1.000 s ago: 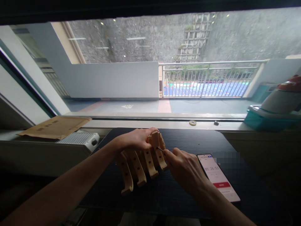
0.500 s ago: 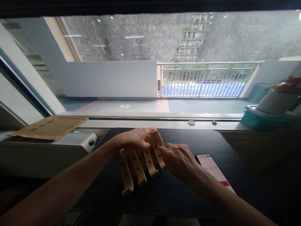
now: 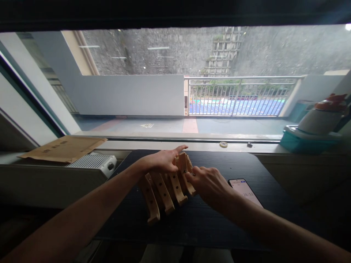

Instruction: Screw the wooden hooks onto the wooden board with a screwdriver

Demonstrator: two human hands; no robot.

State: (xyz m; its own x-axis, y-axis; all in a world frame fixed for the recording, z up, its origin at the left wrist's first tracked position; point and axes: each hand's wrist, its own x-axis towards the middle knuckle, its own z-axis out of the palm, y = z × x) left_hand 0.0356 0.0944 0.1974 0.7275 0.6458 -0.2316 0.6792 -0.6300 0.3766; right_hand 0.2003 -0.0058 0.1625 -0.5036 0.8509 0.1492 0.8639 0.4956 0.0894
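A light wooden piece (image 3: 178,190) stands on the dark table, with several curved slats that have dark holes and hooked lower ends. My left hand (image 3: 161,160) lies over its upper side and grips it, index finger stretched out toward the window; the fingertips behind the wood are partly hidden. Against the rightmost slat, my right hand (image 3: 210,182) is closed, thumb and finger pinched at a hole. Something small and dark shows at the pinch, too small to name.
To the right on the black table (image 3: 219,226) lies a phone (image 3: 248,191) showing a timer. A tape roll (image 3: 223,144) and a small dark object (image 3: 249,144) sit on the sill. Left are a brown envelope (image 3: 65,146) and radiator (image 3: 94,163); far right, a teal box (image 3: 301,140).
My left index finger has lifted and straightened away from the wood. The wooden piece appears slightly farther right in view. My right hand stays pinched at the same slat; the camera view has shifted slightly.
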